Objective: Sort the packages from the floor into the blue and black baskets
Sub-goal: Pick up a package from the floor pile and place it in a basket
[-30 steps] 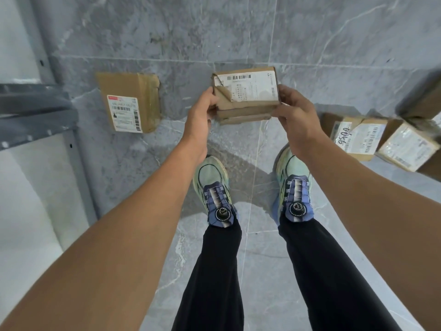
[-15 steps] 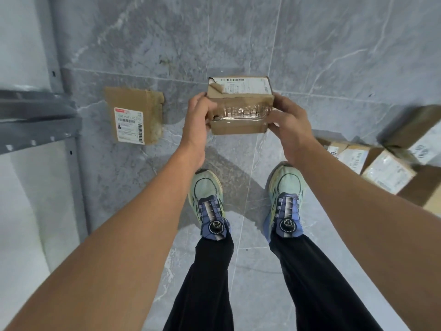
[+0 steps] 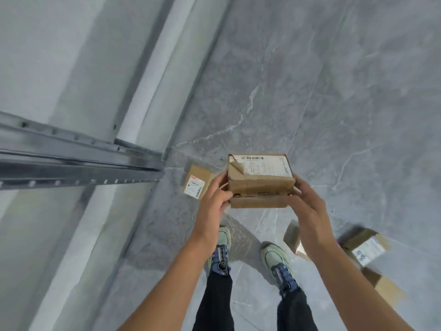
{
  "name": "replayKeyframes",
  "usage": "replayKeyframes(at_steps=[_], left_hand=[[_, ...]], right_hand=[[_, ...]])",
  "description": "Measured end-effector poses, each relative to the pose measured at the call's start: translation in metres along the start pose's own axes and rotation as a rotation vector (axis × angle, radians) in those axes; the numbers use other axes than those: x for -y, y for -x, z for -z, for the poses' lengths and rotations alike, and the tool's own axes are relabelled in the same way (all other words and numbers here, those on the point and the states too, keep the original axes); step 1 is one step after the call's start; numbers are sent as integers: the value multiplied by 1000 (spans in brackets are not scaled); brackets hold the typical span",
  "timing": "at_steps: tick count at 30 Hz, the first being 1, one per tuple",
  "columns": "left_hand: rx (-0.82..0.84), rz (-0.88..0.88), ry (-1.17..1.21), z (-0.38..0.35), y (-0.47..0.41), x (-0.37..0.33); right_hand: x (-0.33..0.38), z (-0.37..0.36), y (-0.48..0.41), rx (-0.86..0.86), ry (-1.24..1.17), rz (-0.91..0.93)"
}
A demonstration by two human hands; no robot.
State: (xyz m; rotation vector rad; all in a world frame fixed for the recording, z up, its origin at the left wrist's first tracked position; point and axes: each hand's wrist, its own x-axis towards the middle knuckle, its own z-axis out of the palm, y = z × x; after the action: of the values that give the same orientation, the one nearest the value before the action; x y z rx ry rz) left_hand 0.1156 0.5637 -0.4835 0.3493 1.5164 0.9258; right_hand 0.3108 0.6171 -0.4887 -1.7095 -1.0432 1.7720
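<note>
Carrying one taped cardboard package (image 3: 260,180) between both hands, the person stands over a grey tiled floor (image 3: 334,91). The left hand (image 3: 212,206) grips the package's left end and the right hand (image 3: 307,211) its right end, fingers curled round the edges, so the package is held clear of the floor, label side up, just below frame centre. Neither the blue basket nor the black basket is in view, so how many packages are already sorted cannot be told. Work is plainly left: a labelled package (image 3: 198,185) lies on the floor at 9 o'clock of the held one, and at 4 to 5 o'clock lie at least two more, a labelled box (image 3: 365,249) and a brown box (image 3: 293,237) partly hidden by the right forearm. A metal shelf rail (image 3: 71,168) enters from 9 o'clock of the frame. Judged stage: mid-sort, with one package lifted and not yet delivered to a basket.
</note>
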Motion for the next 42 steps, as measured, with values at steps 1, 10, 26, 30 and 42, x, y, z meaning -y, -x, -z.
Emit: replayKeyframes(at_steps=[1,10,26,30,42], left_hand=[[-8,-31,17,0,16,-19],[-202,-334,67,-4,188,-149],[-906,-562,419,24,501,-118],[-1049,-602,509,38,572,-81],[-1392,-615,651,70,762,88]], right_hand=[[24,0,12,19,7,32],[196,-7,129,228,135,331],[263,-92,379,836,331,562],[241,-128,443,965,391,605],[104,-204,633,1385,512,615]])
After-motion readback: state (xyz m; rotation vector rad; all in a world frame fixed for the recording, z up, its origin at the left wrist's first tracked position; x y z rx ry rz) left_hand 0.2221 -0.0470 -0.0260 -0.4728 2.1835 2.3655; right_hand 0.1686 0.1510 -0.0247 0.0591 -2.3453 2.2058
